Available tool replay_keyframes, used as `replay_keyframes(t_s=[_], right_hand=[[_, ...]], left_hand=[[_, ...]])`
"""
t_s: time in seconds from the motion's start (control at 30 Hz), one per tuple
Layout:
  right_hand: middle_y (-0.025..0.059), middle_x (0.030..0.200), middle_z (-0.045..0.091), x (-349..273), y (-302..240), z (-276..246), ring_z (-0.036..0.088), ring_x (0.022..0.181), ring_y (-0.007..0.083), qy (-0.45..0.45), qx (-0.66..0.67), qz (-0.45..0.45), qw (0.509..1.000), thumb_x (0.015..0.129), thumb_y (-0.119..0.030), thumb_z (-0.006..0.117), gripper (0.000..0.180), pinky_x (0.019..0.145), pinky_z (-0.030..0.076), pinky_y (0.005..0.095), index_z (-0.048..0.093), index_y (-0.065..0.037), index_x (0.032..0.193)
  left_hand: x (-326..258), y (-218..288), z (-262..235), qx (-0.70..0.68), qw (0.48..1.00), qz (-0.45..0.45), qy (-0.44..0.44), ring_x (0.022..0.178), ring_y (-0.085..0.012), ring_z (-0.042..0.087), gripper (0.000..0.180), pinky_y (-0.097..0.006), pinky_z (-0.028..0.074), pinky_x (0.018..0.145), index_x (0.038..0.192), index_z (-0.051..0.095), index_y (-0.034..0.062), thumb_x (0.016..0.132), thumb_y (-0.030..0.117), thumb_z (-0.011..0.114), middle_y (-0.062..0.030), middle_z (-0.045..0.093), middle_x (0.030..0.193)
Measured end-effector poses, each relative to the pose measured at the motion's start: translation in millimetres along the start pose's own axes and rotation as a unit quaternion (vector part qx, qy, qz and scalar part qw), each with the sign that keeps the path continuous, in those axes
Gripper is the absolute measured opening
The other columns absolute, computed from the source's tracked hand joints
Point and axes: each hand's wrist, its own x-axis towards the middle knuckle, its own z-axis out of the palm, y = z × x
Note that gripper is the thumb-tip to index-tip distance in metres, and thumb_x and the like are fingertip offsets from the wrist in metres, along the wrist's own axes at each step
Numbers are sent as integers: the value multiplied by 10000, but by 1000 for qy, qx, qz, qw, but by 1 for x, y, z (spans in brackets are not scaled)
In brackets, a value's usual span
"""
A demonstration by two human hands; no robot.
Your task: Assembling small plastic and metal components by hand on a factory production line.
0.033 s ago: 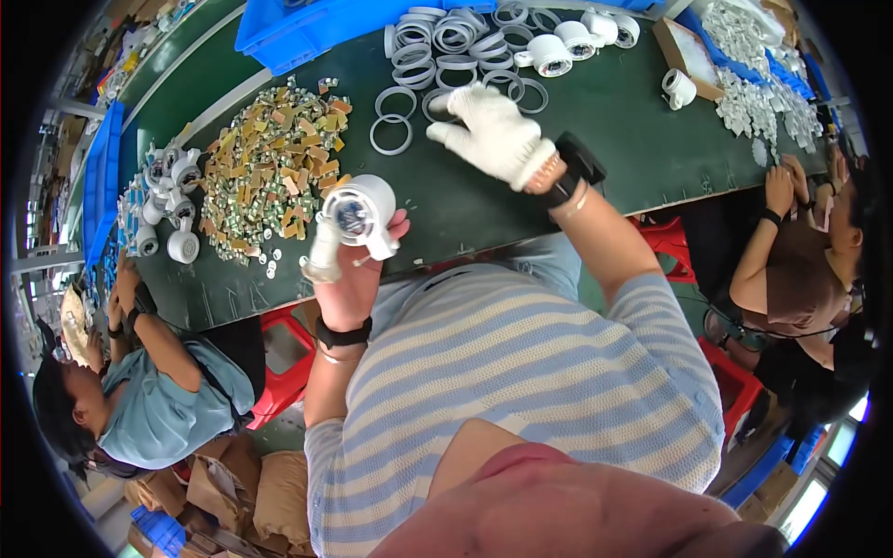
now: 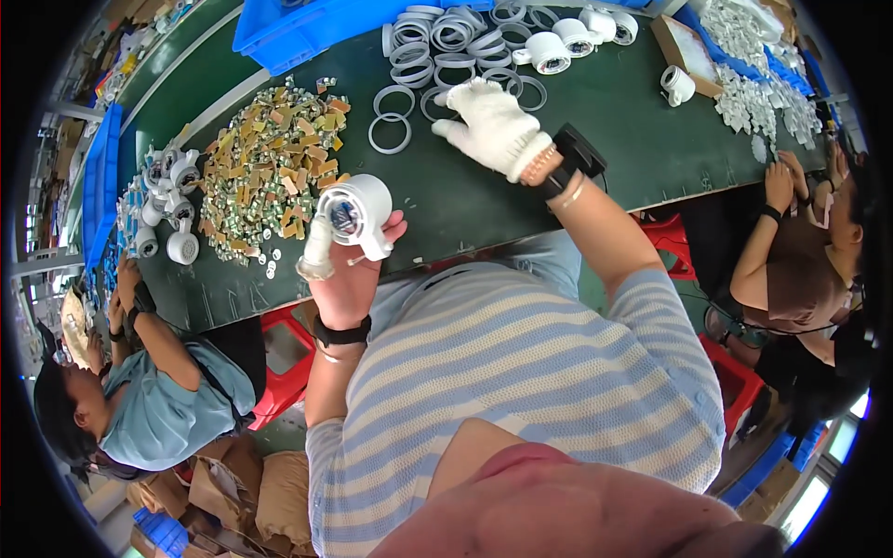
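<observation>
A white round housing with a short neck and dark, shiny parts inside its open face [image 2: 361, 206] rests in my left hand [image 2: 346, 284]. The fingers are wrapped around it, and a white cover sits on the thumb. My right hand [image 2: 493, 130], in a white knitted glove, reaches over the near edge of the grey rings [image 2: 454, 67]. Its thumb and fingers are apart, and I see nothing held between them. One loose ring [image 2: 390, 134] lies left of the right hand; another is partly hidden behind its fingertips.
Small metal-and-tan parts [image 2: 272, 167] are heaped on the left of the green table [image 2: 446, 200]. White housings stand at the back [image 2: 547, 53] and far left [image 2: 183, 246]. A blue bin [image 2: 279, 42] borders the back. Clear plastic pieces [image 2: 749, 102] lie right. Co-workers sit at both sides.
My right hand has shifted very slightly to the right. My left hand and the housing have moved a touch left. The rings lie as before.
</observation>
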Motion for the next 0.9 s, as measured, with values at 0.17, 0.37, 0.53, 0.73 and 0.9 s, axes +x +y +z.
replay_keyframes(t_s=[0.17, 0.37, 0.53, 0.73, 0.9], right_hand=[[107, 911, 651, -21, -5, -9, 637, 921, 326, -3, -99, -49, 994, 870, -236, 729, 139, 869, 507, 444, 674, -120, 924], [-27, 981, 654, -61, -72, -60, 586, 988, 274, -17, -92, -143, 985, 835, -293, 756, 163, 835, 454, 442, 745, -208, 974], [-7, 1215, 656, -58, -78, -82, 595, 1000, 302, -26, 87, -123, 988, 694, -165, 856, 278, 855, 480, 420, 721, -177, 937], [72, 1112, 715, -52, -48, -86, 647, 918, 298, -92, 282, -125, 947, 836, -148, 798, 197, 808, 514, 403, 711, -85, 1001], [89, 986, 700, -51, -80, -82, 649, 842, 164, -198, 639, 176, 722, 1006, -159, 637, 225, 751, 535, 312, 675, 12, 1147]], left_hand=[[-4, 12, -5, -3, 999, -26, -33, 1145, -348, 677, 612, -465, 562, 1009, 1514, 420, 64, 1038, 409, 590, -158, 603, 1363], [2, 7, 28, 729, 656, 169, -98, 987, -312, 690, 547, -382, 574, 838, 1351, 645, 126, 832, 160, 815, -126, 617, 1266], [6, 17, 41, 815, 538, 130, -170, 940, -339, 689, 510, -399, 583, 805, 1321, 669, 143, 826, 155, 794, -119, 599, 1318], [11, 9, 9, 274, 957, -11, -91, 1043, -263, 702, 706, -429, 591, 922, 1598, 340, 126, 996, 221, 696, -135, 632, 1285], [12, -10, 7, -26, 995, -84, -40, 1244, -307, 631, 669, -514, 519, 1075, 1601, 322, 132, 1047, 404, 582, -158, 558, 1440]])
